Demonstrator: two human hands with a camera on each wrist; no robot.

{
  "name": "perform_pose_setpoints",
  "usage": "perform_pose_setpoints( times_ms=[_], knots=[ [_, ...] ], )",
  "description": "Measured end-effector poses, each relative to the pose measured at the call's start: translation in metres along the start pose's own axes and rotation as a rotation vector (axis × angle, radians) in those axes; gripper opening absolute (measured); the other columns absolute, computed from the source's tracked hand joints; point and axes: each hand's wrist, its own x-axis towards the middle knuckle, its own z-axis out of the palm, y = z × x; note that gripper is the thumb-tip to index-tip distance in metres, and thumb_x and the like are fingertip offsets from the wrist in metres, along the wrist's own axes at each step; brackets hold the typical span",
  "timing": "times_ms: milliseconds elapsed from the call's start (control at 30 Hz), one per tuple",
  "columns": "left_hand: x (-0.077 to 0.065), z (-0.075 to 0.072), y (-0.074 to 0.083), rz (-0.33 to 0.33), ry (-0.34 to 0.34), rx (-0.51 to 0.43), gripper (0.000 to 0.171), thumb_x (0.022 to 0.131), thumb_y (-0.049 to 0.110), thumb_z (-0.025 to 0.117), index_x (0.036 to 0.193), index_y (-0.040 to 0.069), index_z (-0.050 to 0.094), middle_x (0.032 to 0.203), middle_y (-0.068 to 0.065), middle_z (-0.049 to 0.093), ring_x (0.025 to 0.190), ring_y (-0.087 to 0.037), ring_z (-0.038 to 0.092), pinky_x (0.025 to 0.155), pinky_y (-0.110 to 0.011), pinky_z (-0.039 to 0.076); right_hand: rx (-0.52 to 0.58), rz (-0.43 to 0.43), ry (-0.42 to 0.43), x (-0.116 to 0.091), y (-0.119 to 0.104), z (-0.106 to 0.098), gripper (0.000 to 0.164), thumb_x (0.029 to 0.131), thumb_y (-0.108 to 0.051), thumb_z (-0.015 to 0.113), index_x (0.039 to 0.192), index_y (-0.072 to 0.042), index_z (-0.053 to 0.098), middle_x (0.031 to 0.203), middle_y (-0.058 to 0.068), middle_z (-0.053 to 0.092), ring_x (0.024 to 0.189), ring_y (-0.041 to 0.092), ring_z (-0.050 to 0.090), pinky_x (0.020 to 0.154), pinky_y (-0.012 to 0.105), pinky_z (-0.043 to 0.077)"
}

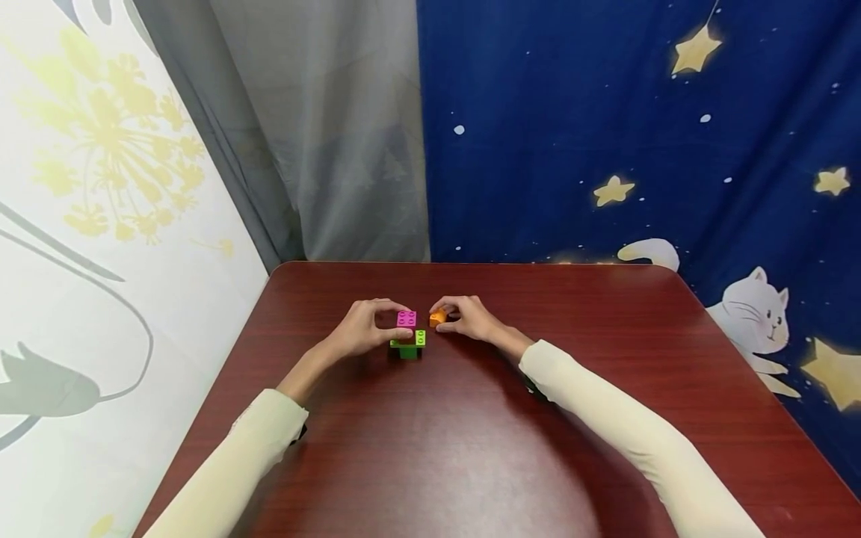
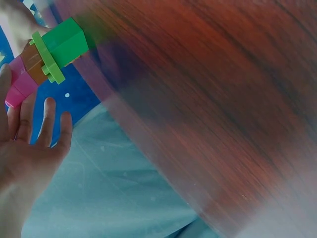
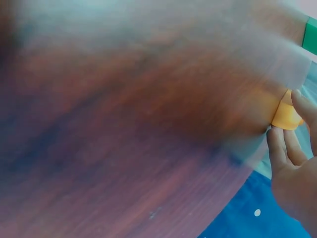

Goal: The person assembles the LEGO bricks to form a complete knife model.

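A small tower of toy building bricks stands on the table. At its base is a dark green brick (image 1: pixel 408 352), then a lime green plate (image 1: pixel 420 339), a brown brick (image 2: pixel 34 65) and a pink brick (image 1: pixel 406 317) at the top. My left hand (image 1: pixel 363 329) holds the tower near the pink brick, thumb on the near side and fingers behind. Just right of the tower, my right hand (image 1: pixel 473 319) pinches an orange brick (image 1: pixel 437 318) between thumb and fingers. In the right wrist view this brick has a rounded side and sits right at the tabletop.
The reddish-brown wooden table (image 1: pixel 430 448) spreads out in front of both arms. Behind it hang a grey curtain (image 1: pixel 356 149) and a blue curtain (image 1: pixel 538 149) with stars and a cat. A pale patterned curtain (image 1: pixel 101 299) runs along the left side.
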Motion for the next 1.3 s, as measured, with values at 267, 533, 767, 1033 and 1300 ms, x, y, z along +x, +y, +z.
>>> perform_pose_setpoints(
  times_ms=[267, 533, 767, 1033, 1300],
  knots=[
    [-0.001, 0.001, 0.000, -0.005, 0.004, 0.000, 0.040, 0.084, 0.034, 0.089, 0.119, 0.018, 0.078, 0.110, 0.001, 0.075, 0.081, -0.032, 0.061, 0.071, -0.035, 0.050, 0.022, -0.029, 0.004, -0.014, -0.002, -0.006, 0.029, 0.089, -0.005, 0.083, 0.117, -0.003, 0.074, 0.107, 0.012, 0.076, 0.104, 0.025, 0.073, 0.094, 0.044, 0.057],
    [-0.003, 0.000, 0.001, -0.015, 0.014, -0.003, 0.039, 0.083, 0.034, 0.090, 0.117, 0.018, 0.078, 0.107, 0.002, 0.075, 0.077, -0.031, 0.059, 0.068, -0.033, 0.048, 0.015, -0.049, 0.034, -0.020, -0.014, -0.020, 0.029, 0.090, -0.009, 0.082, 0.118, -0.005, 0.075, 0.110, 0.008, 0.076, 0.104, 0.022, 0.072, 0.094, 0.041, 0.057],
    [-0.004, 0.002, 0.003, -0.027, 0.013, -0.001, 0.039, 0.084, 0.034, 0.089, 0.117, 0.018, 0.078, 0.106, 0.002, 0.076, 0.065, -0.018, 0.050, 0.061, -0.028, 0.045, 0.022, -0.101, 0.062, -0.021, -0.028, -0.031, 0.029, 0.090, -0.011, 0.083, 0.118, -0.005, 0.075, 0.106, 0.005, 0.077, 0.100, 0.018, 0.073, 0.093, 0.042, 0.058],
    [-0.004, 0.003, 0.004, -0.006, 0.022, 0.002, 0.038, 0.084, 0.033, 0.090, 0.115, 0.016, 0.079, 0.103, 0.002, 0.076, 0.065, -0.016, 0.052, 0.060, -0.027, 0.045, 0.051, -0.120, 0.068, -0.017, -0.049, -0.040, 0.027, 0.091, -0.012, 0.082, 0.117, -0.011, 0.075, 0.108, 0.000, 0.076, 0.102, 0.012, 0.072, 0.095, 0.036, 0.057],
    [-0.004, 0.004, 0.002, -0.018, 0.022, 0.002, 0.037, 0.084, 0.032, 0.090, 0.114, 0.015, 0.079, 0.104, 0.000, 0.077, 0.074, -0.026, 0.061, 0.066, -0.029, 0.049, 0.064, -0.170, 0.052, -0.015, -0.068, -0.045, 0.028, 0.092, -0.015, 0.080, 0.119, -0.010, 0.075, 0.110, -0.001, 0.076, 0.104, 0.014, 0.071, 0.095, 0.030, 0.056]
  ],
)
